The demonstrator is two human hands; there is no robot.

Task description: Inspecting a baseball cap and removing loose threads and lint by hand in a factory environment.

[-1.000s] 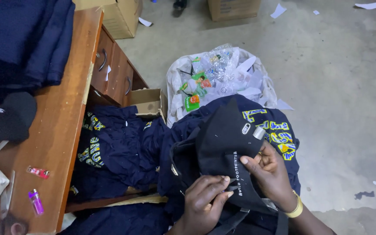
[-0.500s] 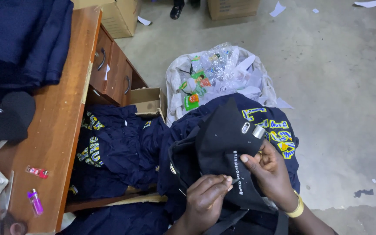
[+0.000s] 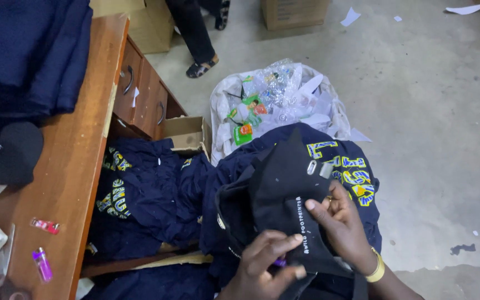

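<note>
A black garment [image 3: 276, 191] with small white lettering and two metal clips [image 3: 318, 168] lies on my lap over navy garments with yellow lettering [image 3: 345, 166]. My right hand [image 3: 343, 222], with a yellow bracelet at the wrist, pinches the black fabric near the lettering. Lower down, my left hand [image 3: 265, 266] grips the same fabric, and a small purple thing [image 3: 280, 261] shows between its fingers.
A wooden desk [image 3: 79, 166] with drawers stands on the left, bearing stacked navy cloth [image 3: 29, 50], a purple lighter [image 3: 42, 263] and a pink one [image 3: 45, 225]. More navy garments [image 3: 145, 194] lie beside it. A white sack of plastic waste [image 3: 276, 100], cardboard boxes and another person's sandalled foot [image 3: 201, 66] are ahead.
The view has tilted up, so another person's leg and foot now show at the top. My hands stay on the black garment with only slight finger movement.
</note>
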